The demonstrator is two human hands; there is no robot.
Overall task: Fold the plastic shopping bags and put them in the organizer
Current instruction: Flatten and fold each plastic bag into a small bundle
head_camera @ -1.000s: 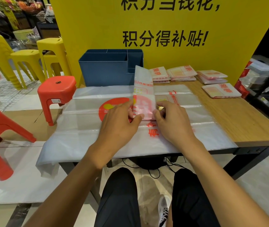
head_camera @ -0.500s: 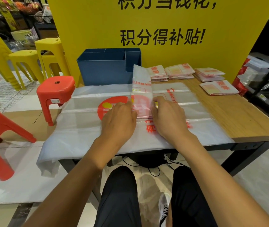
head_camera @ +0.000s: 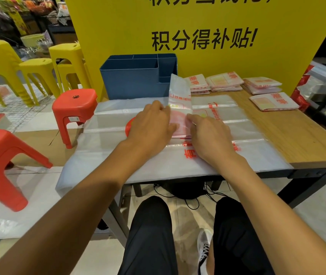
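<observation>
Your left hand & right hand press flat on a thin strip of bag, one on each side, fingers down, not pinching. That keeps the slippery fold from popping open. Its far end sticks up near the blue organizer. It lies on top of a big spread bag on the counter. Folded bags wait at the back, not in the organizer yet.

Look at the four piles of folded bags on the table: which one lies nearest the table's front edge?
The single folded packet at far right. It sits alone, closer to the person, while the other three piles line the yellow board.
</observation>
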